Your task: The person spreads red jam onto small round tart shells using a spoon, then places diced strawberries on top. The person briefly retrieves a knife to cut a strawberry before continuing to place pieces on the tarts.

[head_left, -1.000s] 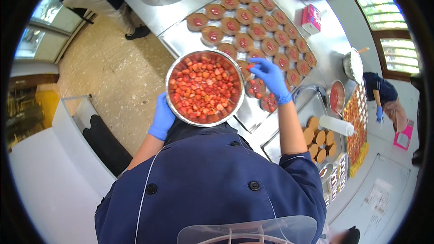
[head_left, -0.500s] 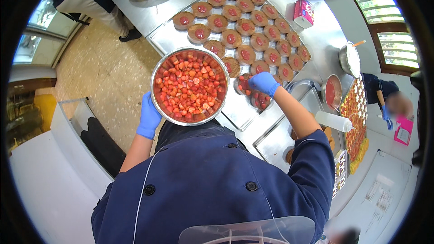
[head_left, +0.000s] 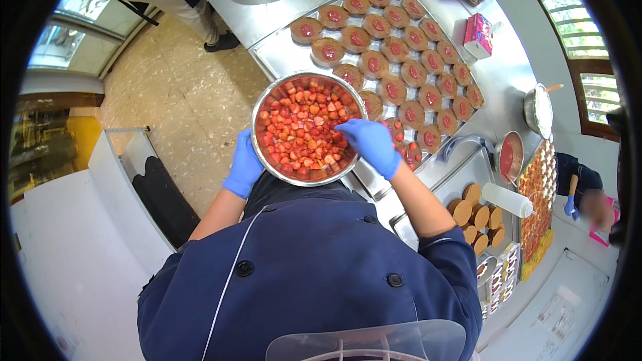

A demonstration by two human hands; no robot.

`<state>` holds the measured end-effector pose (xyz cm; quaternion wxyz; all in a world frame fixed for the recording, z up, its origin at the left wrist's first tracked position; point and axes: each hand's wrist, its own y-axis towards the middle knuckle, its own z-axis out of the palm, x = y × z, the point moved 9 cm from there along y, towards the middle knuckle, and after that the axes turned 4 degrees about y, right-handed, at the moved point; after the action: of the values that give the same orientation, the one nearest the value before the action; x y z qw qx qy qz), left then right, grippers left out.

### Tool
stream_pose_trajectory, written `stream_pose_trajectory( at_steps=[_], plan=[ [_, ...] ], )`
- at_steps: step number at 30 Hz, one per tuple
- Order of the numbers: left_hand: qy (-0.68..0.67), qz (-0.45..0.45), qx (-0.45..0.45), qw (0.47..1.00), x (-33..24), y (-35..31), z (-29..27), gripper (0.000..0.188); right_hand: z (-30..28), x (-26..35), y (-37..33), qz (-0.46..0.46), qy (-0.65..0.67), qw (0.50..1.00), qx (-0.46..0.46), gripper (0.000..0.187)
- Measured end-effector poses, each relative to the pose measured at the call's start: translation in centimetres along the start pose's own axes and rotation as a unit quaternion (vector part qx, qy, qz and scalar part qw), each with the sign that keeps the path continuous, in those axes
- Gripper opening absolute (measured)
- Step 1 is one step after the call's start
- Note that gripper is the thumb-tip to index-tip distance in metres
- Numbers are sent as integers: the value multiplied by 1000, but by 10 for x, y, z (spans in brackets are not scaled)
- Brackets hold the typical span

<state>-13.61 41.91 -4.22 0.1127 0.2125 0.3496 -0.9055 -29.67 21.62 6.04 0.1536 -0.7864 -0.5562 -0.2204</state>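
Strawberries (head_left: 301,130), chopped and glossy red, fill a round polished steel bowl (head_left: 267,160) held over the steel bench (head_left: 281,7) edge.

The blue-gloved left hand (head_left: 244,167) cups the bowl's rim in a closed grip; the right hand (head_left: 368,144) reaches in, fingers curled on fruit. The bowl sits mouth-up, with no long axis. Round brown tart shells (head_left: 394,47) line the tray (head_left: 281,53) beyond.
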Motion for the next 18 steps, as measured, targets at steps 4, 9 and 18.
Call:
stream_pose_trajectory(
  at_steps=[4,9,18],
  plan=[
    [-21,-15,-33,999,2,0,-3,48,69,10,27,1,-141,987,76,13],
    [-20,2,-85,996,2,0,-20,44,91,6,26,-23,-111,984,135,12],
    [24,61,-31,997,-2,10,-36,43,94,38,30,53,4,997,61,18]
  ],
)
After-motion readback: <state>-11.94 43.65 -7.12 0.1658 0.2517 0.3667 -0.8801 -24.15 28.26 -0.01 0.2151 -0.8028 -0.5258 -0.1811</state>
